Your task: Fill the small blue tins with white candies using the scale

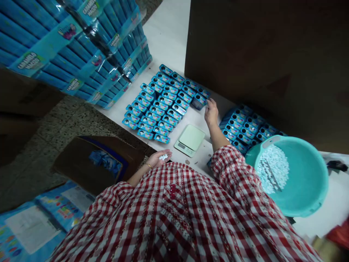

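Small white pieces [163, 157] lie in the cupped palm of my left hand [159, 158], close to the table's front edge. My right hand [211, 112] has its fingers bent together at the right side of a blue box [199, 101]; what is between the fingertips is too small to make out. That box stands at the right edge of several rows of upright blue boxes [158, 105] with round dark openings on top. A pale green scale [190, 140] sits between my two hands, with nothing on its plate.
More blue boxes [241, 127] stand right of my right forearm, beside a turquoise basin [302, 174] of white pieces. Stacked blue packs [81, 47] rise at the left. A large brown carton [261, 54] borders the table's back. An open carton [81, 167] is below left.
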`<control>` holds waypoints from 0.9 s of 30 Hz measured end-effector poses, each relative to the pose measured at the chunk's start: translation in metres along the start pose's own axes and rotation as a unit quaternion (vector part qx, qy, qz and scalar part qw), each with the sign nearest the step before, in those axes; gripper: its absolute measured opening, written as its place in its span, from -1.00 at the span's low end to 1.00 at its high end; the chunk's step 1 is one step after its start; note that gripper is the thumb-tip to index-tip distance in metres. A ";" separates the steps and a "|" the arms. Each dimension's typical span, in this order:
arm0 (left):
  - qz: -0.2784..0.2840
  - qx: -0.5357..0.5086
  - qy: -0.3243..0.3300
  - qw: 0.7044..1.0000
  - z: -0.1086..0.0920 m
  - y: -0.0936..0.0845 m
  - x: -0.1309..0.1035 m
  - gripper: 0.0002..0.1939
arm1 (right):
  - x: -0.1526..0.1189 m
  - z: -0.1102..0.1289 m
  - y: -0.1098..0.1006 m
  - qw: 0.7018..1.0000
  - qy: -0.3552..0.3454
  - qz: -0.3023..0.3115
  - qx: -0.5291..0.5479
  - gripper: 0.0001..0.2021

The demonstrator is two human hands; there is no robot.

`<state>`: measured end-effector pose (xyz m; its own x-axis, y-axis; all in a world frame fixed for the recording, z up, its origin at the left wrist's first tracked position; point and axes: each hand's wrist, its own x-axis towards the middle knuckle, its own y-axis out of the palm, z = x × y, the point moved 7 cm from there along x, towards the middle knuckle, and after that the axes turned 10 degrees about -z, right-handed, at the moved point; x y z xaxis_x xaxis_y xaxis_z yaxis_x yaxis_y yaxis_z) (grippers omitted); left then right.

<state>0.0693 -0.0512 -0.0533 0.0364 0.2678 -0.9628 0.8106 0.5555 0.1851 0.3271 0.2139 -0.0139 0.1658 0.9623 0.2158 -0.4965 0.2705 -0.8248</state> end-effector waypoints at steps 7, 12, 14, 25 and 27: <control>0.007 0.042 -0.009 0.999 -0.004 0.012 0.008 -0.73 | -0.124 -0.049 -0.114 0.987 -0.038 -0.042 -0.151 -0.73; 0.019 0.075 -0.006 0.997 0.005 0.026 0.006 -0.78 | -0.155 -0.064 -0.103 0.971 -0.038 0.047 -0.233 -0.75; 0.030 0.082 -0.004 0.996 0.009 0.029 0.005 -0.79 | -0.151 -0.064 -0.094 0.969 -0.048 0.063 -0.236 -0.78; 0.035 0.032 0.001 0.999 0.014 0.016 -0.001 -0.80 | -0.170 0.048 -0.071 0.947 -0.207 0.176 -0.171 -0.71; 0.042 0.027 0.005 0.999 0.014 0.016 -0.002 -0.80 | -0.172 0.063 -0.056 0.941 -0.214 0.207 -0.162 -0.70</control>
<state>0.0903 -0.0542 -0.0516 0.1001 0.3207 -0.9419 0.8347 0.4881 0.2549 0.2721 0.0351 0.0279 -0.3781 0.9254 -0.0246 -0.1464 -0.0860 -0.9855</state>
